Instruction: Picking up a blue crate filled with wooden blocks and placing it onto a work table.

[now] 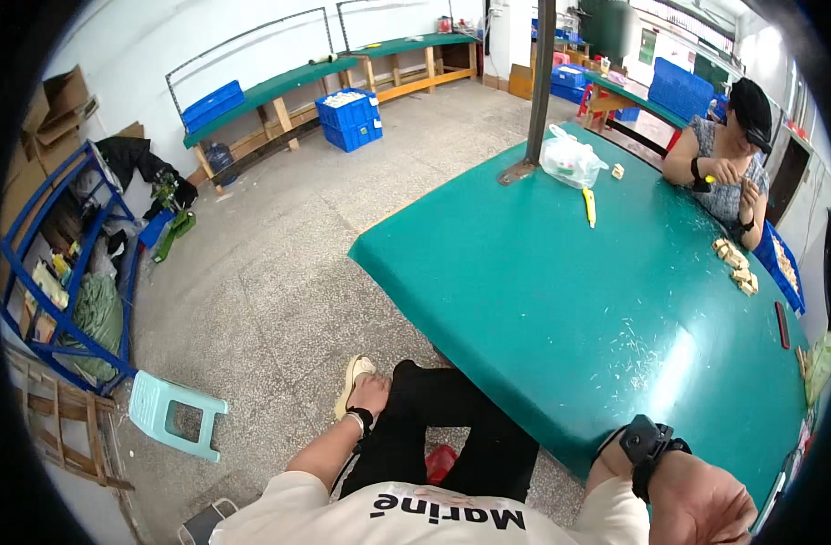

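My left hand (pixel 370 394) rests by my left knee, on the black trousers (pixel 404 404). It looks relaxed, with nothing visible in it. At the near right edge of the green table (pixel 524 263) is my right hand (pixel 706 500), its back toward the view. The fingers bend away and are hidden, so whether they hold anything does not show. A black device (pixel 645 440) is strapped to the right wrist. Thin pale shavings (pixel 629 363) lie scattered on the tabletop nearby.
Across the table a co-worker (pixel 738 173) handles a small piece beside several wooden blocks (pixel 736 265). A yellow cutter (pixel 589 208) and a plastic bag (pixel 572 159) lie near a metal post (pixel 540 91). A light-green stool (pixel 177 415) and blue rack (pixel 66 272) stand left.
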`<state>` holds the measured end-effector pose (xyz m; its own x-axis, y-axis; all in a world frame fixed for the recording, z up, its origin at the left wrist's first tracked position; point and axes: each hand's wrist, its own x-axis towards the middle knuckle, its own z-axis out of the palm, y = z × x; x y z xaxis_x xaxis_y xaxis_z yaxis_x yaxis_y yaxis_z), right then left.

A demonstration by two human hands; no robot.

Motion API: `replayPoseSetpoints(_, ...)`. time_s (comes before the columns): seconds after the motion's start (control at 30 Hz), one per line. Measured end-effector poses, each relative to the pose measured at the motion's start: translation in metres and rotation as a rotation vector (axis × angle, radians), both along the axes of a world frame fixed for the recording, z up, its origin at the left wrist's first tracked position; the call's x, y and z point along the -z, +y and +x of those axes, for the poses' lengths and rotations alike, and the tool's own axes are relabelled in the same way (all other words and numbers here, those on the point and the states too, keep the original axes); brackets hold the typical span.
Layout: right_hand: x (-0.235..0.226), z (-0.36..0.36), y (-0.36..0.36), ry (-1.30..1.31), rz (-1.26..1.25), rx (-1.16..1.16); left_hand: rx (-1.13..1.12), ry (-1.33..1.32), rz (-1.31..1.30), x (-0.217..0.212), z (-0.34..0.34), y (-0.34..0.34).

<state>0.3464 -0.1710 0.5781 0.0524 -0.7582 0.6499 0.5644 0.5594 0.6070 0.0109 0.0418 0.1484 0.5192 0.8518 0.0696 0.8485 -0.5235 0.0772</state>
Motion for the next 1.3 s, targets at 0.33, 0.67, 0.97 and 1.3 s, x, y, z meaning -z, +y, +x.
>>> replayPoseSetpoints(0.33,0.009,0.012,0.0,0.099,-0.256,-0.16,-0.057,-0.103,-0.387,0.029,-0.028,0.006)
replayPoseSetpoints(0.67,-0.024,0.056,0.023,0.254,-1.001,-0.478,-0.261,-0.551,-0.458,0.059,-0.048,0.013)
replayPoseSetpoints(0.97,-0.006,-0.008,0.072,0.508,-0.914,-0.276,-0.034,0.031,-0.135,0.021,-0.016,-0.003)
replayPoseSetpoints(1.3,0.026,-0.061,0.043,0.169,-0.503,0.084,-0.496,-1.403,-1.281,0.014,-0.015,0.009)
